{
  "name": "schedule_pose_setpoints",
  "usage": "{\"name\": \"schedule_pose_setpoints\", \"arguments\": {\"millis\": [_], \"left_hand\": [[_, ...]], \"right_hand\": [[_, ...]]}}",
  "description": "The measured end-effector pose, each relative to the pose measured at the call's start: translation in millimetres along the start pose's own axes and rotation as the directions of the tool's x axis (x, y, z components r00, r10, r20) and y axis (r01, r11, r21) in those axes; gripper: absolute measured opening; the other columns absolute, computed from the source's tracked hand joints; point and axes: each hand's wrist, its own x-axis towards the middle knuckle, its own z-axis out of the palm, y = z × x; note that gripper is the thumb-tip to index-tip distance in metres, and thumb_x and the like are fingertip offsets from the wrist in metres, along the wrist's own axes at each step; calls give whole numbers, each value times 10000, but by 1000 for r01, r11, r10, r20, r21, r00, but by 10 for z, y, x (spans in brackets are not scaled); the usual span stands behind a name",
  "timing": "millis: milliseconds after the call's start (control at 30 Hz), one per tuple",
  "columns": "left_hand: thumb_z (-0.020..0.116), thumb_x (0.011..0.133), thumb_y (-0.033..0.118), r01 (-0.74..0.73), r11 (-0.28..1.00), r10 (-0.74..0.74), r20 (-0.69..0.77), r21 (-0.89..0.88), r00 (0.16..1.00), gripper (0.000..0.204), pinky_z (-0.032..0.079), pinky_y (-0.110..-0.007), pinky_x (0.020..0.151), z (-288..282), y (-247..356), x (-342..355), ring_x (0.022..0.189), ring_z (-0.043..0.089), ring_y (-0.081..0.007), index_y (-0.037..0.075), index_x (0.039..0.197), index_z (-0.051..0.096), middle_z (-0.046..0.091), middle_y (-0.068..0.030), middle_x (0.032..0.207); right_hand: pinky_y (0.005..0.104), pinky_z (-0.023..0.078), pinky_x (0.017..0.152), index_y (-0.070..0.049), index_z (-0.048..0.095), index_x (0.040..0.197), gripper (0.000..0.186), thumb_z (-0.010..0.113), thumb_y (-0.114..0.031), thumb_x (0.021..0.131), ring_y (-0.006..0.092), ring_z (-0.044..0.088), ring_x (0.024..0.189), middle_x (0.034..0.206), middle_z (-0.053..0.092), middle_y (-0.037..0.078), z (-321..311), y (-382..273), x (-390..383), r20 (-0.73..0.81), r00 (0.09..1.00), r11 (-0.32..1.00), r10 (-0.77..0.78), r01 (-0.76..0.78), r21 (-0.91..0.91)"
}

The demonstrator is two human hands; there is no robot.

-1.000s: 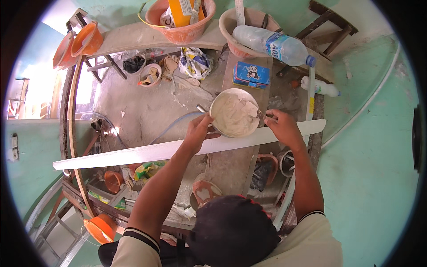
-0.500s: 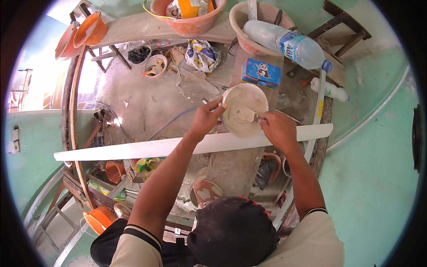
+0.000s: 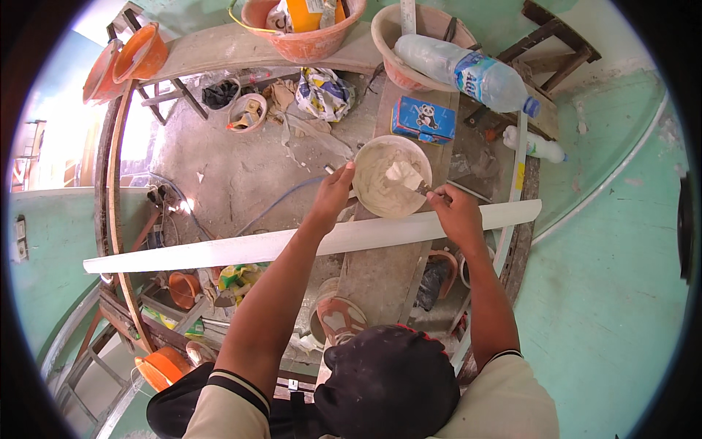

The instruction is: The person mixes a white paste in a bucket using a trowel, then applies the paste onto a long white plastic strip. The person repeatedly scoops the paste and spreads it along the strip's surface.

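Observation:
A round white tub (image 3: 363, 199) of pale, wet plaster (image 3: 376, 179) is in front of me, above a wooden plank (image 3: 380, 274). My left hand (image 3: 334, 194) grips its left rim, with the thumb at the edge. In my right hand (image 3: 457, 212), fingers are closed round the handle of a putty knife (image 3: 422, 188). Its blade dips into the plaster at the right side of the tub and looks coated with a whitish lump. Just below the tub, a long white strip (image 3: 219, 252) runs crosswise under my forearms.
A blue box (image 3: 424, 119) sits on the plank beyond the tub. Behind it, a large plastic bottle (image 3: 475, 73) leans across a pinkish basin (image 3: 380, 40). An orange basin (image 3: 307, 45) with bags stands on the far board. Small containers (image 3: 247, 113) and a crumpled bag (image 3: 324, 95) lie below.
The putty knife has shifted and turned within the plaster, and a whitish lump shows on its blade. My left hand keeps hold of the tub, which sits slightly farther left.

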Motion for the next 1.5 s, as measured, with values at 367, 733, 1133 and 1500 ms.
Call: {"name": "schedule_pose_setpoints", "arguments": {"millis": [367, 733, 1133, 1500], "left_hand": [[495, 1092, 535, -44, 999, 42, -77, -28, 996, 668, 456, -509, 1118, -28, -181, -247, 1447, 475, -342, 87, 1585, 453, 508, -125, 1556], [489, 1101, 510, -52, 999, 52, 32, 15, 998, 662, 409, -546, 1157, -71, -197, -234, 1519, 396, -363, 130, 1633, 381, 445, -137, 1626], [596, 1065, 485, -228, 956, 247, -89, 183, 965, 669, 473, -396, 1097, -331, -620, -384, 1298, 603, -268, -5, 1513, 512, 654, -209, 1386], [639, 1049, 362, -363, 886, 450, -340, 290, 826, 591, 542, -432, 1029, -661, -687, -1098, 1231, 676, -324, 25, 1515, 503, 666, -219, 1360]], "right_hand": [[491, 539, 760, -69, 741, 1024, 326, 695, -384, 955, 400, 727, 863, 883, 748, 195, 181, -111, -45, 11, 1000, 999, -27, 28, -26], [504, 524, 841, -61, 645, 1139, 348, 736, -326, 933, 407, 689, 1003, 1058, 717, 194, 226, -22, 124, -110, 987, 979, -114, 93, -179], [492, 480, 1018, 12, 631, 1291, 484, 678, -367, 994, 413, 638, 1164, 1243, 672, 255, 417, 646, 425, -181, 968, 985, -173, 171, -30], [464, 547, 868, 10, 602, 1323, 538, 611, -449, 1043, 355, 680, 1102, 1262, 626, 226, 255, 347, 232, -174, 973, 971, -152, 114, -208]]}}
